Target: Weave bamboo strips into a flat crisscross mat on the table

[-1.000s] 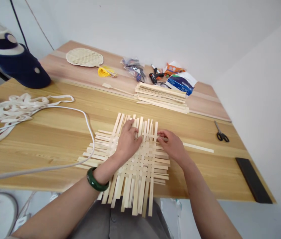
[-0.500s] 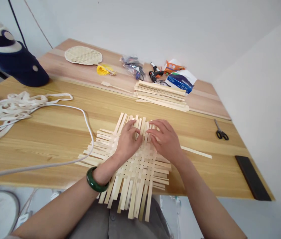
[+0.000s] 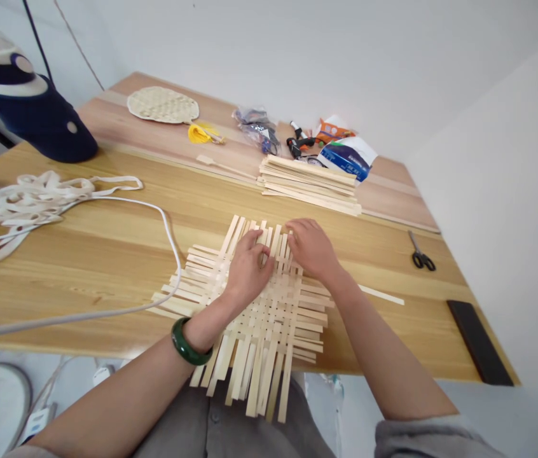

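At the centre of the frame, your left hand (image 3: 250, 270) lies palm down over the upper middle of the woven mat (image 3: 259, 312), its fingers bent toward the top strip ends and its thumb curled in toward the index finger. Your left forearm (image 3: 121, 401) slants up from the lower left, a dark green bangle (image 3: 191, 343) at the wrist. Just right of centre, your right hand (image 3: 314, 249) arches over the mat's upper right corner, fingers curled down among the strips; whether either grip is pinching a strip, you cannot tell from this view. Your right forearm (image 3: 374, 350) comes up from the lower right and hides part of the mat's right side, with a loose pale strip (image 3: 383, 294) showing beyond it on the wooden surface (image 3: 82, 273).

On the left, a white cord (image 3: 171, 242) curves across the mat's left strip ends, in the way on that side, and runs near a tangle of cream tape (image 3: 40, 197). Above your hands in the frame lies a stack of strips (image 3: 310, 184); a blue packet (image 3: 348, 159) sits just behind it. Toward the right edge are scissors (image 3: 422, 257) and, lower, a black bar (image 3: 479, 342).
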Demonstrator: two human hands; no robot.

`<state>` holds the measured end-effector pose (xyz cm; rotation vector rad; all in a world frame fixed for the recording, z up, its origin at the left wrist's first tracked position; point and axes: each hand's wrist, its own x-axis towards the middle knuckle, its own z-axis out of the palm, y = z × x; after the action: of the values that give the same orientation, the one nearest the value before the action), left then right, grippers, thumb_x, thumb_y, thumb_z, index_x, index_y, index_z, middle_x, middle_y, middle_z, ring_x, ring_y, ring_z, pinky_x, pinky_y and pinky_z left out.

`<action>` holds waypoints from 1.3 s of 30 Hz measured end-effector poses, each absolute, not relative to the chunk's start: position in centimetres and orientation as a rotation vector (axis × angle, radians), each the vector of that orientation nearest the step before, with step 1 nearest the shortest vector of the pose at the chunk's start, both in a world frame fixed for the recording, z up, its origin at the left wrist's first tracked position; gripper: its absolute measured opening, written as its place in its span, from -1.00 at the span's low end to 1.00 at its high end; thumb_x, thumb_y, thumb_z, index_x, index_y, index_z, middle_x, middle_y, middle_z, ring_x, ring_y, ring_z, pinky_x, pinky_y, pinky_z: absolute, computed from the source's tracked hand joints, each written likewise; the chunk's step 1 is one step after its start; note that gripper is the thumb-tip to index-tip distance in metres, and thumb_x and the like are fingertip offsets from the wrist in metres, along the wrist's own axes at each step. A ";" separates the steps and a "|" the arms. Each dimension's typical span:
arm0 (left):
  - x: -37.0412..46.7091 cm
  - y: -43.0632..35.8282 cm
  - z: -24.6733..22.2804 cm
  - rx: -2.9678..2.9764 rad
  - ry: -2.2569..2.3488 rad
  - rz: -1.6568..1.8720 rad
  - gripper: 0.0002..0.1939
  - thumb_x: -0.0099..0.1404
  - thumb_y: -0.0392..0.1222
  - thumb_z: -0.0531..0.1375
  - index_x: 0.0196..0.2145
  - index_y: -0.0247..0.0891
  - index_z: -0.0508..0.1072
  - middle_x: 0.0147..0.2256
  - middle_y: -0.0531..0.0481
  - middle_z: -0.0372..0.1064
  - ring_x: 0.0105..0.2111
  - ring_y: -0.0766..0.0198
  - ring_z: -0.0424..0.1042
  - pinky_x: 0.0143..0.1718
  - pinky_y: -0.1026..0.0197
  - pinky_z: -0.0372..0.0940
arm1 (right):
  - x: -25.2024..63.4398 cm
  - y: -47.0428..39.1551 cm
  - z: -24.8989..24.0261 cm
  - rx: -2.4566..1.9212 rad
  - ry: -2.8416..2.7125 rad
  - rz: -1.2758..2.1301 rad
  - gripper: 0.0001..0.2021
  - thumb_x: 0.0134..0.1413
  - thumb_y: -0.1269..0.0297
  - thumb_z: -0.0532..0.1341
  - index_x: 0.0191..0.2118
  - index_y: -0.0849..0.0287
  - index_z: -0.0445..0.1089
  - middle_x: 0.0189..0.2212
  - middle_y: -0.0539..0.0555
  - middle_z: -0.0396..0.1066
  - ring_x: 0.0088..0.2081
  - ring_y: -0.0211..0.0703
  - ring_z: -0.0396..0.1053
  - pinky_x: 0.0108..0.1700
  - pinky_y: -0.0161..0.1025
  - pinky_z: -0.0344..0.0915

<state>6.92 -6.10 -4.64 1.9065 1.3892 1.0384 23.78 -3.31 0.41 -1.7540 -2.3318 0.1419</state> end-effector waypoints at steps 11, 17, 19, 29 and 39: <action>6.9 -6.2 -4.7 1.885 1.406 1.064 -0.93 0.22 -0.32 0.16 -0.39 -0.23 0.44 0.15 -0.21 0.28 0.21 -0.03 0.24 0.23 -0.15 0.20 | 22.6 -0.2 1.7 -1.911 -2.188 0.638 -0.84 0.02 0.41 0.12 -0.51 0.18 0.38 -0.42 0.09 0.46 -0.36 -0.17 0.34 -0.30 -0.28 0.18; 6.7 -6.2 -4.5 1.857 1.390 1.073 -0.94 0.22 -0.33 0.17 -0.38 -0.23 0.44 0.15 -0.20 0.28 0.21 -0.01 0.24 0.25 -0.13 0.19 | 24.0 -0.1 1.9 -1.639 -1.806 1.172 -0.80 -0.06 0.14 0.23 -0.44 0.18 0.38 -0.58 -0.08 0.34 -0.52 -0.29 0.22 -0.42 -0.31 0.14; 6.7 -6.2 -4.4 1.842 1.392 1.078 -0.94 0.22 -0.32 0.17 -0.38 -0.23 0.44 0.16 -0.19 0.27 0.21 -0.01 0.24 0.25 -0.13 0.18 | 24.5 -0.2 2.1 -1.542 -1.828 1.174 -0.78 -0.08 0.10 0.27 -0.42 0.18 0.42 -0.48 -0.03 0.44 -0.42 -0.23 0.33 -0.30 -0.26 0.25; 6.7 -6.7 -4.1 1.852 1.327 1.138 -0.62 0.24 -0.36 0.15 0.01 -0.17 0.37 0.21 -0.17 0.16 0.26 0.04 0.17 0.26 -0.14 0.17 | 24.8 -1.2 3.3 -1.364 -2.047 0.883 -0.89 0.05 0.24 0.26 -0.44 0.12 0.42 0.04 0.11 0.47 0.12 -0.07 0.37 0.25 0.03 0.13; 6.4 -6.2 -4.0 1.888 1.193 1.197 -0.60 0.25 -0.36 0.13 0.03 -0.15 0.43 0.31 -0.14 0.02 0.34 0.08 0.02 0.32 -0.12 0.04 | 24.3 -1.8 3.9 -1.274 -2.094 0.801 -0.88 0.09 0.25 0.25 -0.43 0.12 0.41 0.05 0.11 0.46 0.15 -0.07 0.33 0.25 0.02 0.14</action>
<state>6.43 -6.24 -4.04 1.8883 1.1932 1.1973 24.30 -1.76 3.86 -1.2743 -2.0942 0.8012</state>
